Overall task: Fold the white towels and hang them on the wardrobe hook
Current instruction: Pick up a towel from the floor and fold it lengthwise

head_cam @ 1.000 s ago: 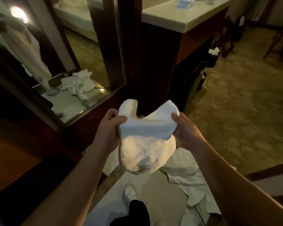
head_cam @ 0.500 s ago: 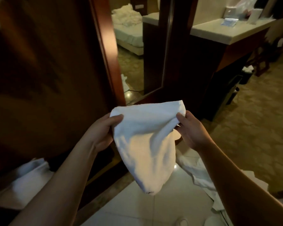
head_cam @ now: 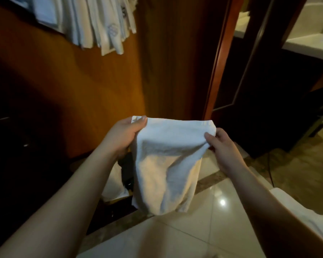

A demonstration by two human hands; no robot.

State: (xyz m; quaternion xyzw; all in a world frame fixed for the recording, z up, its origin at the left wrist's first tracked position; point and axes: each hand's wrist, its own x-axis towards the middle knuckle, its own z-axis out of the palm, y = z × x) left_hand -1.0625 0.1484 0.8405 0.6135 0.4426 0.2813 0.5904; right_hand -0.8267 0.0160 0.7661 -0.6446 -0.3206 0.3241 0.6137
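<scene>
— What's different from a second ago?

— The view has swung up and left. A second ago it looked down at a mirror panel and loose white cloth on the floor; now a row of white cloths hanging against the orange-brown wooden wardrobe panel (head_cam: 93, 81) shows at the top left (head_cam: 99, 25). The person seems to have turned toward the wardrobe.

— And the towel?

— The folded white terry towel (head_cam: 166, 164) was bunched with its top edge sagging in a dip; now that edge is pulled nearly straight between the hands, the rest hanging in a soft doubled pouch above the glossy cream floor tiles (head_cam: 222, 220), in front of the wardrobe and well below the hung cloths.

— How is it held?

— The left hand (head_cam: 123, 136) pinches the top left corner, thumb over the hem; the right hand (head_cam: 222, 146) pinches the top right corner between thumb and curled fingers. Both are closed on the cloth — neither slack.

— What does that mean for the job?

— I'd judge the folding about finished and the hanging next. The hook itself I can't make out.
</scene>
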